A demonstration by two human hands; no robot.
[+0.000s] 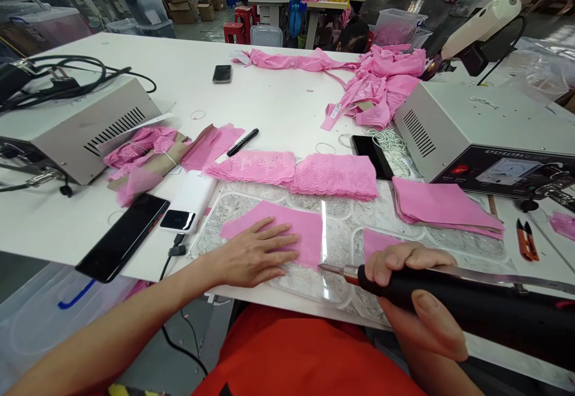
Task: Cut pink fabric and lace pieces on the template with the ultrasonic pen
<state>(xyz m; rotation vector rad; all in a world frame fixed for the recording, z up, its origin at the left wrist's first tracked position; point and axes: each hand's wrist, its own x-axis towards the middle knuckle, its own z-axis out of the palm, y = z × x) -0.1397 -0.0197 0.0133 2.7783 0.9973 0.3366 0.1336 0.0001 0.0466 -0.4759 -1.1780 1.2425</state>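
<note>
One flat pink cloth piece (pixel 309 231) lies under the spread fingers of the left hand (pixel 258 255), and part of it pokes out to the right of their tips. Its long way runs from left to right. The left hand is nearest, lying flat with its fingers a bit apart. The right hand (pixel 415 297) has its fingers wrapped around a black hand tool (pixel 485 309). The tool's thin metal tip (pixel 330 269) points left, at the cloth's near right corner; I cannot tell if they touch. From that corner, the cloth's right edge runs straight away from the body. Just right of this edge, a strip of glossy patterned mat (pixel 336 234) shows, and then a smaller pink cloth piece (pixel 377 241) sits by the right fingers. Past the left fingertips, pink lace strips (pixel 335 174) lie across the far side, near the big piece. The white surface's near edge (pixel 287 301) is close below the left hand.
</note>
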